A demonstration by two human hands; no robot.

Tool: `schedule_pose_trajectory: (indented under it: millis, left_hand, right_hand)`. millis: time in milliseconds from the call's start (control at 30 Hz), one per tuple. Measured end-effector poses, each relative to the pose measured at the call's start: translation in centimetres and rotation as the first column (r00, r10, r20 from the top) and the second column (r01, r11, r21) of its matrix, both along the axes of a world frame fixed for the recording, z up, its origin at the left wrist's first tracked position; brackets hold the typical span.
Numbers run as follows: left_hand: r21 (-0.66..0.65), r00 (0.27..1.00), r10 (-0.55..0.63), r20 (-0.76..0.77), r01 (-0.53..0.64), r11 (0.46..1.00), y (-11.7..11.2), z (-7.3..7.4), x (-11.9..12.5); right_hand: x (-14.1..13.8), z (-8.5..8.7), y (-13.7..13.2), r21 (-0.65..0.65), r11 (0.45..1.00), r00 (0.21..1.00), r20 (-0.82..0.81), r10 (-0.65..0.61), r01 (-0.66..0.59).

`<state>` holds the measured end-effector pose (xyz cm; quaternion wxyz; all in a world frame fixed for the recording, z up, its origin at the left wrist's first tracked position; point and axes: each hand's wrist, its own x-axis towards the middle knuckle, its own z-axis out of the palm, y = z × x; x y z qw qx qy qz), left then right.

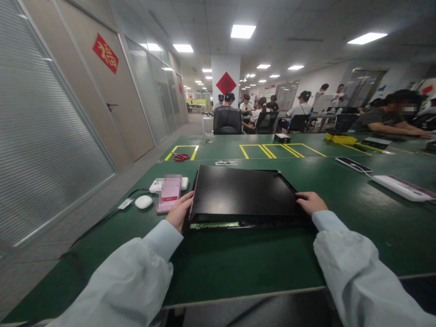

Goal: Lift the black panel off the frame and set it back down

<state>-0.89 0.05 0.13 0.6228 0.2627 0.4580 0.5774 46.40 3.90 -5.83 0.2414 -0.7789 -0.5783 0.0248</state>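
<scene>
A flat black display panel (243, 190) lies tilted over a black frame (272, 222) on the green table, not lined up with it. Along the near side, a greenish strip (214, 225) shows inside the frame below the panel's edge. My left hand (180, 211) grips the panel's left edge, its fingers partly hidden behind it. At the opposite edge my right hand (310, 202) is closed with thumb and fingers on the panel's right side. Pale blue sleeves cover both forearms.
A phone (168, 194) leans by a white power strip, with a white rounded case (143, 202) beside it. Red scissors (181, 157) and small tools (226, 162) lie behind the panel. Another phone (353, 164) and a white device (402, 187) are right. Several people sit farther back.
</scene>
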Motion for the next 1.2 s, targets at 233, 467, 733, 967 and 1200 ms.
schedule_pose_trajectory:
  millis: [233,467,733,967,1200]
  left_hand:
    - [0.105,0.997,-0.061,-0.053,0.066,0.992,-0.3,0.1,0.0]
    - [0.151,0.996,-0.094,0.012,0.091,0.984,-0.6,0.8,0.1]
    - [0.278,0.992,-0.097,-0.085,0.117,0.953,-1.0,1.1,0.4]
    - [0.326,0.983,-0.180,-0.040,0.183,0.927,-1.8,1.8,0.9]
    - [0.339,0.971,-0.238,0.007,0.222,0.914,-1.7,1.6,0.7]
  right_hand:
    - [-0.2,0.3,-0.2,-0.013,1.000,1.000,0.000,-0.019,0.019]
    - [-0.2,0.2,-0.2,0.006,1.000,0.999,-0.023,-0.024,0.024]
    - [0.0,0.1,0.0,0.037,0.999,0.999,-0.043,-0.003,0.004]
    - [0.2,0.0,0.1,0.034,0.999,0.998,-0.059,-0.002,0.004]
    - [0.0,0.1,0.0,0.045,0.997,0.989,-0.137,-0.052,0.058]
